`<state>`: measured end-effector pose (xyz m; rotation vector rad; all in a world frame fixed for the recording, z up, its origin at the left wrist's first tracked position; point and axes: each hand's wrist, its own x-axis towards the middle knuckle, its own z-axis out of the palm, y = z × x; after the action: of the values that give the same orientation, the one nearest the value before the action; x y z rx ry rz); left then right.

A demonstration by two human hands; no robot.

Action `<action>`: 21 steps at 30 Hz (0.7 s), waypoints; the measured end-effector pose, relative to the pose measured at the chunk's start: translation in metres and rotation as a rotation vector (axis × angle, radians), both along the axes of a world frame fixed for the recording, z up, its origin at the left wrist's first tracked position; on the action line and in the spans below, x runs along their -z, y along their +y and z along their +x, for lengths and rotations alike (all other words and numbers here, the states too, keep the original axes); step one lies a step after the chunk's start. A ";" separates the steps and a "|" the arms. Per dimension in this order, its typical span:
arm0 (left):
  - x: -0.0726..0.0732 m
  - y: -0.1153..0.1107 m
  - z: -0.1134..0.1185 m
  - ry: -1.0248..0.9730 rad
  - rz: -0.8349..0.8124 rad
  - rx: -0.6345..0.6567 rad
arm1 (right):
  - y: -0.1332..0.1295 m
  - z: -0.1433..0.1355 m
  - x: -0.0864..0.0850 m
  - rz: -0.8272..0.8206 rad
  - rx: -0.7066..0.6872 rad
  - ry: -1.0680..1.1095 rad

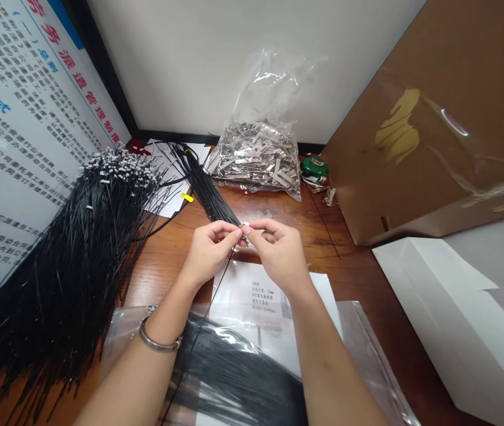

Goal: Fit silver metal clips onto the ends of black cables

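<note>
My left hand (210,251) is closed, thumb and forefinger pinching a thin black wire (207,310) near its end. From there the wire trails down past my left wrist to the bottom edge. My right hand (281,248) meets it fingertip to fingertip and pinches a small white piece (246,224) at the wire's end. The exact shape of that piece is mostly hidden by the fingers. Just behind both hands lies a tied bundle of black wires (210,192). Beneath them is a printed sheet (274,290), partly covered by my right forearm.
A large heap of black wires with white ends (70,254) fills the left side. Against the wall stands a clear bag of flat metal pieces (256,155), beside a green tape measure (314,168). A brown box (447,106) and white box (447,331) border the right. A plastic bag of black wires (252,373) lies in front.
</note>
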<state>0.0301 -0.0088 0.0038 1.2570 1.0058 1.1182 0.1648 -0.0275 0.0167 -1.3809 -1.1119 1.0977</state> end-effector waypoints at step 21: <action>-0.004 -0.004 0.002 -0.022 -0.131 0.129 | 0.004 0.004 0.001 -0.015 0.121 0.179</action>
<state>0.0325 -0.0128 0.0080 1.1845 0.9527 0.9496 0.1693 -0.0232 0.0156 -1.3156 -0.8812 1.1193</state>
